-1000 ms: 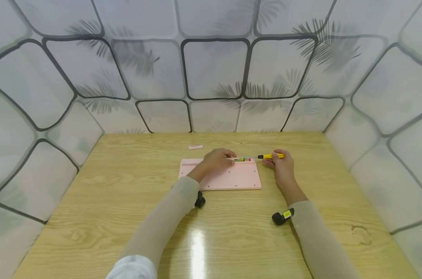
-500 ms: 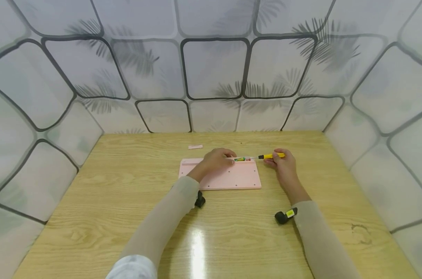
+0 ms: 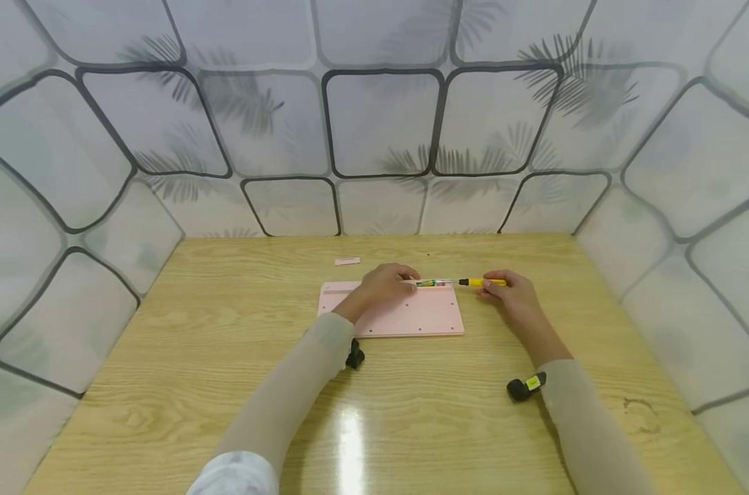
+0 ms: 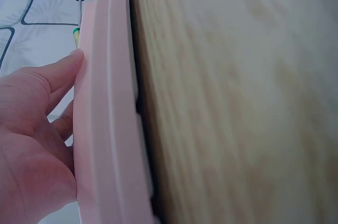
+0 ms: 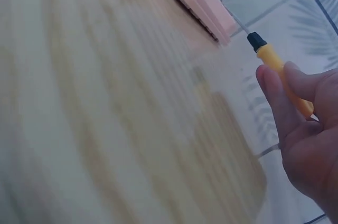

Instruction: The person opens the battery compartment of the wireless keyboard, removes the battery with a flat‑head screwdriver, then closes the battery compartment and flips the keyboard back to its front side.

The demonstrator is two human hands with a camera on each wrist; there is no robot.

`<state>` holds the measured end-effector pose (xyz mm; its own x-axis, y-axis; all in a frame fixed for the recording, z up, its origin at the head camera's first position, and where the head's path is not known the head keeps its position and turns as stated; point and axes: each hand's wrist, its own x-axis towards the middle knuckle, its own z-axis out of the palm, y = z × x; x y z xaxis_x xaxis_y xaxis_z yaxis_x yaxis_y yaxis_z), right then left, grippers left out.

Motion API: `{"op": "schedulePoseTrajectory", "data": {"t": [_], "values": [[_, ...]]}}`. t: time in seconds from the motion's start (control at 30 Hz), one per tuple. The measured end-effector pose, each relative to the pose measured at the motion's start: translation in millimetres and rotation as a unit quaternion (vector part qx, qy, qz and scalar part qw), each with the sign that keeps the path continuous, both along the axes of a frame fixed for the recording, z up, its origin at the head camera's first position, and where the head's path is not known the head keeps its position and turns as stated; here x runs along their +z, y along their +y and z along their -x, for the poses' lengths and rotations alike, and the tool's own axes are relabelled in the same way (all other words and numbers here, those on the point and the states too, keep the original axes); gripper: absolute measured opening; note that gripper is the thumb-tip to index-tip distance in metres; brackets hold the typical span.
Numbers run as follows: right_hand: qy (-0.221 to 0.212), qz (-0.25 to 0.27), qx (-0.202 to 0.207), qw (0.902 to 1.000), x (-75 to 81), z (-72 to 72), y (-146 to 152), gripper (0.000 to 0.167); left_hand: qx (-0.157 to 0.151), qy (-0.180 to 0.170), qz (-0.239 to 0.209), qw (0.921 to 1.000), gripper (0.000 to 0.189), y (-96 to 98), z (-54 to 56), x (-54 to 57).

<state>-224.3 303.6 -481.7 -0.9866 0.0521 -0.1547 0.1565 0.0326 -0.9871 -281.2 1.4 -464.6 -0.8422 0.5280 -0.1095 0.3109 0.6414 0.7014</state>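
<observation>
A pink keyboard point(image 3: 430, 313) lies face down on the wooden table, small screws dotting its underside. Along its far edge the battery compartment is uncovered, and a green-and-yellow battery point(image 3: 425, 283) shows in it. My left hand point(image 3: 385, 283) grips that far edge, thumb on the near side and fingers curled behind, as the left wrist view shows point(image 4: 37, 113). Between thumb and fingers, my right hand point(image 3: 512, 294) pinches the yellow handle of a screwdriver point(image 5: 272, 57). Its thin shaft reaches the battery's right end; whether the tip touches is too small to tell.
A small pink battery cover point(image 3: 347, 261) lies on the table point(image 3: 257, 289) behind the keyboard, to its left. Patterned fabric walls point(image 3: 381, 124) stand at the back and both sides. A wrist camera point(image 3: 526, 387) hangs by each sleeve.
My right hand has shifted a little to the right and nearer, and the screwdriver handle has come down so it lies more level. The left hand and keyboard stay put.
</observation>
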Motion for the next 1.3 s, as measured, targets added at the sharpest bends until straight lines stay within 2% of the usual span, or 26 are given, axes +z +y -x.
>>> {"op": "schedulePoseTrajectory", "data": {"t": [0.17, 0.37, 0.43, 0.6, 0.7, 0.93, 1.07, 1.2, 1.3], "values": [[0.017, -0.071, 0.037, 0.9967, 8.2, -3.9, 2.9, 0.040, 0.003, -0.002, 0.000, 1.0000, 0.029, 0.0, -1.1, 0.5], [0.034, -0.170, 0.079, 0.9817, 15.2, -3.4, 9.6, 0.040, 0.004, -0.001, 0.005, 1.0000, 0.030, 0.5, -0.9, 0.3], [0.039, -0.222, 0.087, 0.9705, 16.2, -2.6, 11.2, 0.039, 0.004, 0.001, 0.008, 1.0000, 0.031, 0.7, -0.4, 0.2], [0.051, -0.348, 0.103, 0.9304, 16.4, -1.7, 13.6, 0.037, 0.004, 0.001, 0.012, 0.9999, 0.031, 1.3, 0.0, 0.4], [0.056, -0.376, 0.108, 0.9186, 15.7, -3.3, 14.4, 0.037, 0.007, -0.003, 0.012, 0.9999, 0.031, 1.6, 0.1, 0.5], [0.145, -0.425, 0.103, 0.8876, 13.1, -10.4, 13.2, 0.031, 0.009, -0.002, 0.014, 0.9999, 0.031, 2.2, 0.0, 0.3], [0.153, -0.426, 0.099, 0.8862, 14.0, -14.2, 10.9, 0.029, 0.011, -0.001, 0.018, 0.9998, 0.031, 1.8, -1.1, 1.3], [0.129, -0.419, 0.109, 0.8919, 14.7, -17.0, 9.3, 0.030, 0.012, 0.001, 0.019, 0.9998, 0.031, 2.0, -2.6, 4.4], [0.114, -0.423, 0.109, 0.8924, 14.4, -19.8, 8.5, 0.032, 0.008, 0.002, 0.018, 0.9998, 0.031, 2.6, -2.8, 5.6]]}}
